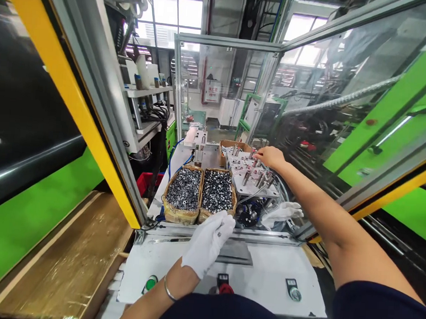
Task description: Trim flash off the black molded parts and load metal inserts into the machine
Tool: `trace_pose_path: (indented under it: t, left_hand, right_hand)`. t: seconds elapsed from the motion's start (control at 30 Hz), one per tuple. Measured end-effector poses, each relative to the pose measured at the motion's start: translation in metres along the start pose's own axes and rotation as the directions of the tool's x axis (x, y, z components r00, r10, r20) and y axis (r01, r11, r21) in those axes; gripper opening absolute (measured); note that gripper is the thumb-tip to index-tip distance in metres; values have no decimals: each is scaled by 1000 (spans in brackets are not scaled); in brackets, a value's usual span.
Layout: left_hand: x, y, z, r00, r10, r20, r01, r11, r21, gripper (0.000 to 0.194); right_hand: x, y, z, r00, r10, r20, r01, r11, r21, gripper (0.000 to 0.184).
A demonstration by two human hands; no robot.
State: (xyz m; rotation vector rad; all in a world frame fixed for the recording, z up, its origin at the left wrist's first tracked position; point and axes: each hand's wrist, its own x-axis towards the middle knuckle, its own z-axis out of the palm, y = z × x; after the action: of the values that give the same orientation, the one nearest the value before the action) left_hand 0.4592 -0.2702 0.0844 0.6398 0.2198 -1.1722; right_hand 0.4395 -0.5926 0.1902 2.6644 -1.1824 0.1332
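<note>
Over the far side of the bench, my bare right hand reaches out to the metal fixture plate, fingertips pressed together at one of the upright pins near its back edge; whether a small part sits between them I cannot tell, it is too small to see. My gloved left hand hangs just in front of the right-hand basket of dark little metal parts, its fingers curled loosely around what looks like a few of those pieces, though the glove hides most of them. A second basket of similar parts stands touching the first on its left, and a spare white glove lies beside the tangle of thin wires under the plate. To do this well, I judge I should come straight down over each pin rather than at a slant, keeping my wrist high so my forearm stays off the neighbouring pins and the wires. I should keep the left hand cupped and level, near the plate, so nothing spills onto the white panel with its buttons.
</note>
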Motion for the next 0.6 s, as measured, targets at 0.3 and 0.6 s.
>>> trace_pose_path:
  t: [0.3, 0.6]
  left_hand:
    - [7, 4, 1, 998, 61, -16, -62, 992, -109, 20]
    - [6, 8, -2, 995, -4, 103, 21, 986, -163, 19]
  right_hand:
    - [0, 0, 4, 999, -35, -7, 34, 995, -93, 39]
    - [-7, -8, -2, 997, -33, 69, 43, 987, -157, 44]
